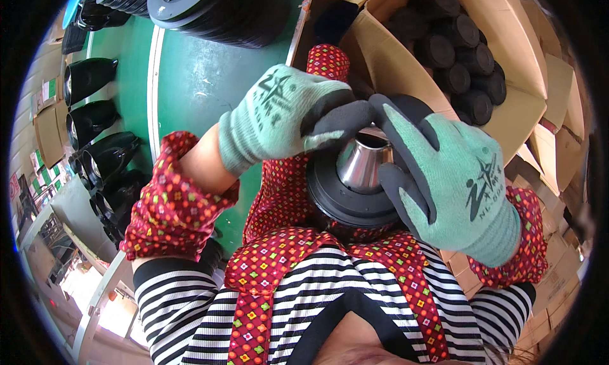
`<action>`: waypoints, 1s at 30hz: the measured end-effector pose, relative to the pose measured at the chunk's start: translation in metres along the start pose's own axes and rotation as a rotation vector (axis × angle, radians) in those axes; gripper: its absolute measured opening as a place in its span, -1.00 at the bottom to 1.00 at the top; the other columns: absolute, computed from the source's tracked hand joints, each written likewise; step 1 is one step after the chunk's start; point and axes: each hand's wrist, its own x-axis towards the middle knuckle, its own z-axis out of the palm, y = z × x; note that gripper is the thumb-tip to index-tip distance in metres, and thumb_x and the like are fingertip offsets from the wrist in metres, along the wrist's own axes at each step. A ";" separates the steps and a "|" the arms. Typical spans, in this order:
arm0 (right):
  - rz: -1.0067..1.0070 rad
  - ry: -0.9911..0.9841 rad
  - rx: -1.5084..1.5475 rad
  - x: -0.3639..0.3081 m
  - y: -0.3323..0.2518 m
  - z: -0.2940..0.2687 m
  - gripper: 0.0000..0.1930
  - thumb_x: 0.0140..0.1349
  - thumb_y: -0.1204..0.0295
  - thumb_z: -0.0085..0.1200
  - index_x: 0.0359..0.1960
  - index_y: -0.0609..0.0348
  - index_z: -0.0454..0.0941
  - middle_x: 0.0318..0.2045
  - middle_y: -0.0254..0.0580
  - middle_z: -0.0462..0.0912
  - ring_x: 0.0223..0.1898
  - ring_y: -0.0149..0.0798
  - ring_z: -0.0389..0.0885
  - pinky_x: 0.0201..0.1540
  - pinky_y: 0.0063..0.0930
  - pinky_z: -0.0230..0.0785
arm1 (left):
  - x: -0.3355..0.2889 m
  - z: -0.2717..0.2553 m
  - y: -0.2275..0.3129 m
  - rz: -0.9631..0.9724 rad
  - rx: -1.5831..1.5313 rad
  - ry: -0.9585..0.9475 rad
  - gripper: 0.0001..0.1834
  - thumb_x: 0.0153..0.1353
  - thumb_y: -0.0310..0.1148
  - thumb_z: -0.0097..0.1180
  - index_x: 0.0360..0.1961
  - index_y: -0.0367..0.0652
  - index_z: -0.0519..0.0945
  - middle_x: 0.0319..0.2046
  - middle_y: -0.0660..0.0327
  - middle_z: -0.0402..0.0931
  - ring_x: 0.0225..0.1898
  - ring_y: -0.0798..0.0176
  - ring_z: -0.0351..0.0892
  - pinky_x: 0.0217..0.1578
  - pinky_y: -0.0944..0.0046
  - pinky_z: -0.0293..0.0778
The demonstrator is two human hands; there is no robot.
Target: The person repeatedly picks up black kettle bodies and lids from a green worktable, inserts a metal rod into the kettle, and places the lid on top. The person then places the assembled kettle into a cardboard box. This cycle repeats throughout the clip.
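Note:
A shiny metal cone-shaped piece (363, 165) with an open narrow top stands on a round black base (339, 206) at my lap. My left hand (304, 114), in a mint-green glove with dark coated fingers, is closed at the far side of the cone's top; what its fingers hold, if anything, is hidden. My right hand (441, 168), gloved alike, is bent round the cone's right side. Its thumb lies against the metal, and its other fingers reach behind the top to meet my left fingertips.
A green worktable (203, 79) on the left bears a stack of black discs (209, 16) and a row of glossy black housings (95, 120). At the far right, an open cardboard box (514, 130) contains several black round pieces (457, 54). More cartons (552, 282) are at the right.

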 end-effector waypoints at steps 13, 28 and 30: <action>0.130 0.039 -0.156 -0.005 -0.020 -0.004 -0.46 0.37 0.26 0.17 0.34 0.22 0.51 -0.31 0.07 0.61 -0.37 0.07 0.65 -0.29 -0.07 0.45 | 0.015 0.020 -0.017 0.184 0.084 0.175 -0.58 0.12 -0.30 0.26 0.01 -0.23 0.65 -0.24 -0.10 0.66 -0.19 -0.27 0.67 -0.14 -0.02 0.61; -0.413 0.109 1.017 0.098 0.045 0.013 -0.64 0.51 0.28 0.02 0.08 0.31 0.65 -0.02 0.07 0.74 0.04 -0.22 0.71 0.14 -0.29 0.51 | -0.025 0.026 0.086 0.113 0.394 0.317 -0.51 0.07 -0.29 0.43 0.06 -0.17 0.72 0.11 0.05 0.65 0.09 -0.07 0.66 0.12 -0.01 0.60; -0.539 -0.073 1.286 0.110 0.032 0.040 -0.62 0.50 0.27 0.01 0.14 0.31 0.64 0.02 0.04 0.74 0.08 -0.23 0.70 0.16 -0.31 0.51 | -0.024 0.023 0.088 0.116 0.401 0.302 -0.52 0.00 -0.32 0.45 0.02 -0.15 0.75 0.05 0.08 0.65 0.02 -0.08 0.65 0.05 0.00 0.61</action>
